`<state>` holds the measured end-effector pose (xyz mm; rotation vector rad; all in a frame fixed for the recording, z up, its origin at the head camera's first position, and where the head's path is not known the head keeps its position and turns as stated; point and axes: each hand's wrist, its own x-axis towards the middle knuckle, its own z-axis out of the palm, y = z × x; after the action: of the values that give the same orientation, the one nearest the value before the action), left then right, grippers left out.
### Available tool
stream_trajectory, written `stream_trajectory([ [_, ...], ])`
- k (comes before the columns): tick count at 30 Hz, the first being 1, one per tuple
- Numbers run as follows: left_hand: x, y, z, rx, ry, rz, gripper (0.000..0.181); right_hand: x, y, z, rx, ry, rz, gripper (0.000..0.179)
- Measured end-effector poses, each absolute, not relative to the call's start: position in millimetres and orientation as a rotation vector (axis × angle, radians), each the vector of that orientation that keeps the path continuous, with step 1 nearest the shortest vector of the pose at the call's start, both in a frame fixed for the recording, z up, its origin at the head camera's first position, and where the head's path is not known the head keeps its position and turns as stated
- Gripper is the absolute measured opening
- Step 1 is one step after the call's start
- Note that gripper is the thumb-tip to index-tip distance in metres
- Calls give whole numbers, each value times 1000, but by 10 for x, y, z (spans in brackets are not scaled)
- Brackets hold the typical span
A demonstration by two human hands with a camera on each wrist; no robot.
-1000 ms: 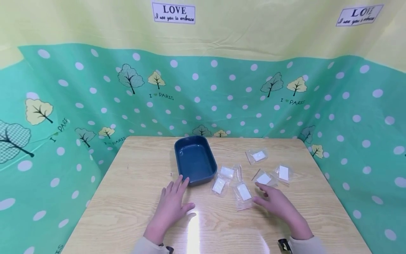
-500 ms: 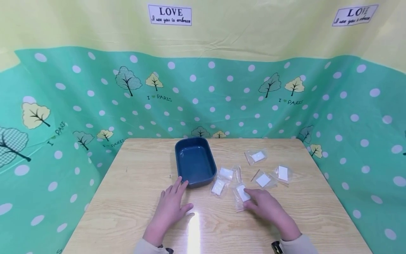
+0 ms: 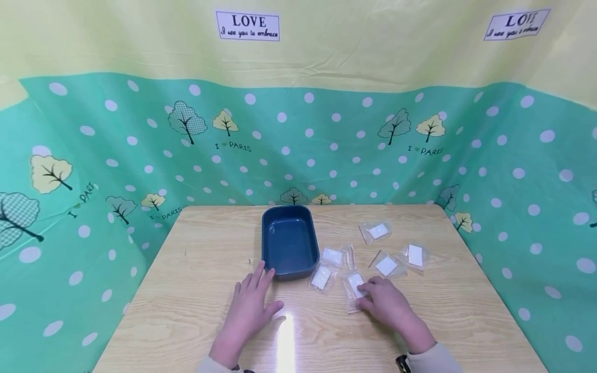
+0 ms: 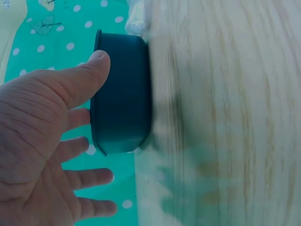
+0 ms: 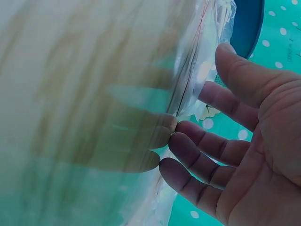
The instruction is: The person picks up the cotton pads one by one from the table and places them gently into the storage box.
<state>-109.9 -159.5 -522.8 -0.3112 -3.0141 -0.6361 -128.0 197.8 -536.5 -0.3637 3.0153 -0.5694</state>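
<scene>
My left hand [image 3: 249, 305] is spread open at the near left corner of the dark blue rectangular dish [image 3: 290, 243]. Its fingertips are right at the rim, and in the left wrist view the thumb overlaps the dish's side. On the right, my right hand [image 3: 388, 304] has index finger and thumb at the right edge of a clear zip bag with a white rectangular piece inside [image 3: 356, 284]. Thumb and index finger stand apart there, and the bag lies flat. The other fingers of the right hand [image 5: 244, 136] are bent, tips close to the tabletop.
Two similar bags lie between dish and right hand, one being a zip bag [image 3: 321, 277]. Farther right are more zip bags, including one with a white piece [image 3: 386, 265] and another at the back [image 3: 378, 231]. A patterned curtain [image 3: 326, 134] encloses the wooden table [image 3: 210, 248].
My right hand has moved left from beside the bags on the right to the nearest bag, its thumb and index finger drawing closer together. My left hand stays by the dish, which has shifted slightly.
</scene>
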Motion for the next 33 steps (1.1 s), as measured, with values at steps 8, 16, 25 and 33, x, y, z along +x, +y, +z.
stream_trajectory([
  [8,-1085,-1587,-5233,-314,-2996,-659,84,-1330,1917,-5362,-306,3038,-524,31],
  [16,-1077,-1615,-5234,-338,-2983,-731,76,-1383,1893,-5352,-274,3040,-503,16],
  [25,-1083,-1622,-5199,-328,-2998,-772,76,-1401,1904,-5348,-267,3041,-538,9],
  [33,-1093,-1635,-5232,-326,-3004,-807,77,-1398,1928,-5379,-284,3050,-570,11],
])
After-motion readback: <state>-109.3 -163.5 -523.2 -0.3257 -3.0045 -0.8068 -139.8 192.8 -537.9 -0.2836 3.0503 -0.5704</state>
